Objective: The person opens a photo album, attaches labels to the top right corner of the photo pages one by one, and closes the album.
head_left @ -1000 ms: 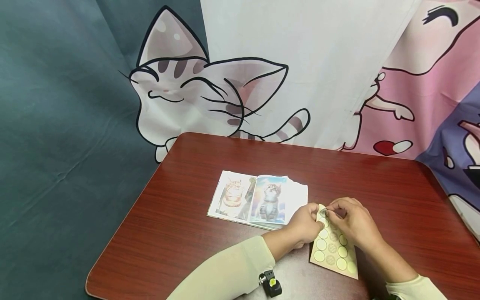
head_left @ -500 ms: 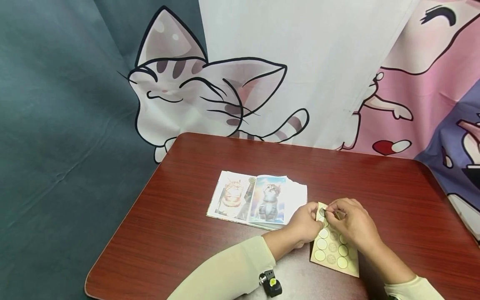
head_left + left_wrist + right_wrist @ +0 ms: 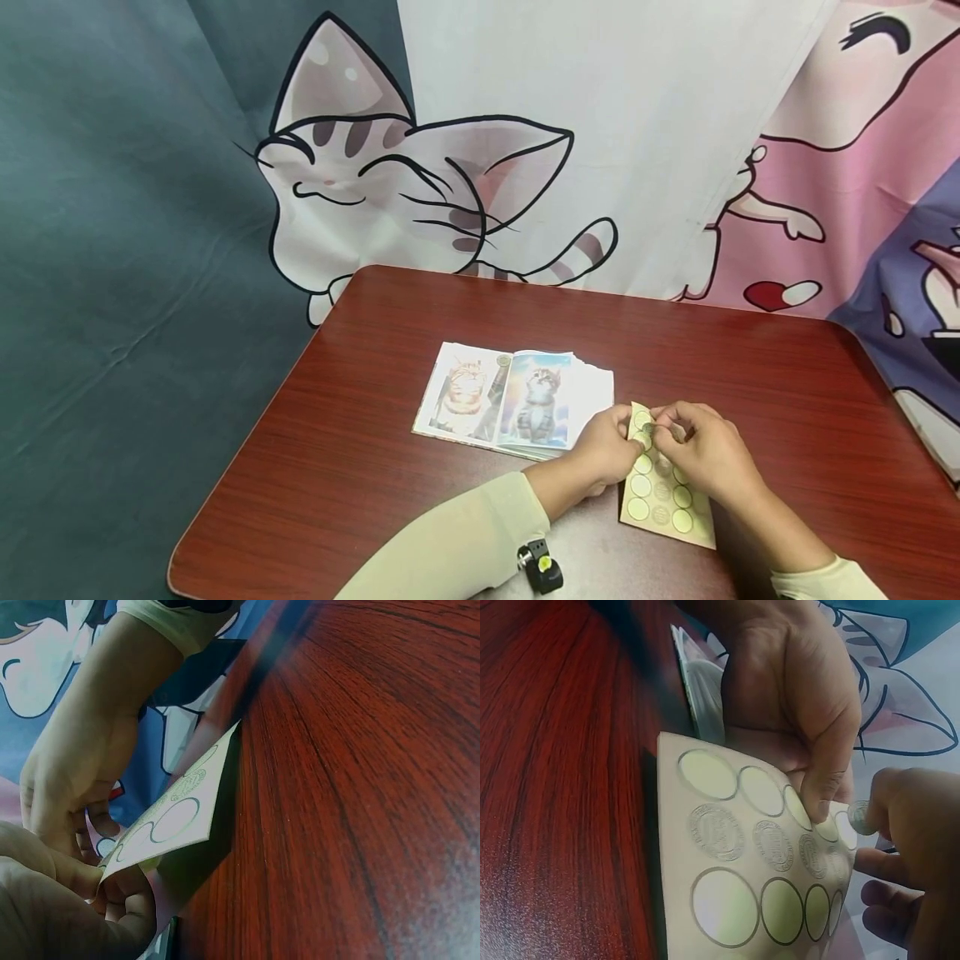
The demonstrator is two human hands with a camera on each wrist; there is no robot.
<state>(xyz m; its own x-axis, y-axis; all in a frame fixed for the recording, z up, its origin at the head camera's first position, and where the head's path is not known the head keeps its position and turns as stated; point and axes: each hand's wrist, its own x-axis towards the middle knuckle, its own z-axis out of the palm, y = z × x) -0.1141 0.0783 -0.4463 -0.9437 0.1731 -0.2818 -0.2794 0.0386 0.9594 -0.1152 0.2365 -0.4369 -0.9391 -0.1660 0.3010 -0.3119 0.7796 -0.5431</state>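
My left hand (image 3: 606, 446) grips the left edge of a tan sheet of round stickers (image 3: 665, 531), thumb on its face. The sheet is raised at a tilt over the table and bends at its far end. My right hand (image 3: 708, 450) pinches a small round printed sticker (image 3: 859, 817) between thumb and forefinger, by the sheet's far left corner. Yellow blank circles (image 3: 726, 906) and several printed stickers (image 3: 717, 832) show on the sheet. In the left wrist view, the sheet's underside and some of my right fingers are partly hidden.
An open booklet (image 3: 461, 400) with cat pictures lies on the reddish-brown table (image 3: 337, 467), just beyond and left of my left hand. A cartoon cat curtain (image 3: 480, 83) hangs behind the table's far edge. A small black device (image 3: 542, 567) is strapped at my left sleeve.
The round sticker at the sheet's far left corner has come off its place, leaving a yellow circle; my right hand now holds it. The sheet has shifted slightly left.
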